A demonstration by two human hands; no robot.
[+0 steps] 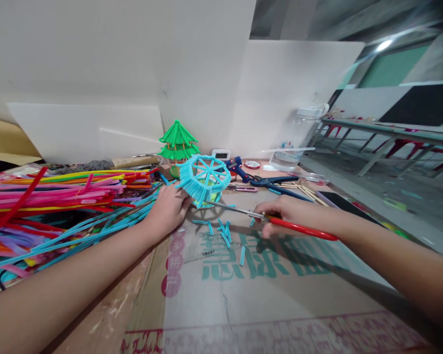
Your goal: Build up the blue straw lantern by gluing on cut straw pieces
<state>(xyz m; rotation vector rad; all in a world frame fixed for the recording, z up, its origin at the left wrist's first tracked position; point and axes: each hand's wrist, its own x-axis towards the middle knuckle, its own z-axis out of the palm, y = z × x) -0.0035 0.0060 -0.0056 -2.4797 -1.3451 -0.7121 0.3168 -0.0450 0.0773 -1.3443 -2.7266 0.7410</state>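
My left hand [170, 207] pinches the blue frame [202, 189], tilted above the cardboard [149, 300]; my right hand [280, 212] grips scissors [299, 227], tips near its underside. Near side fringed, gaps between spokes [211, 170] open: I judge it part-done.

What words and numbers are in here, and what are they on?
Nothing I can quote for certain.
Cardboard: big green characters I can't read surely.
Red circles on its left: pale characters, too blurred.
Small white digital display: digits too small.
Tiny dark print near the cut blue pieces: too small.
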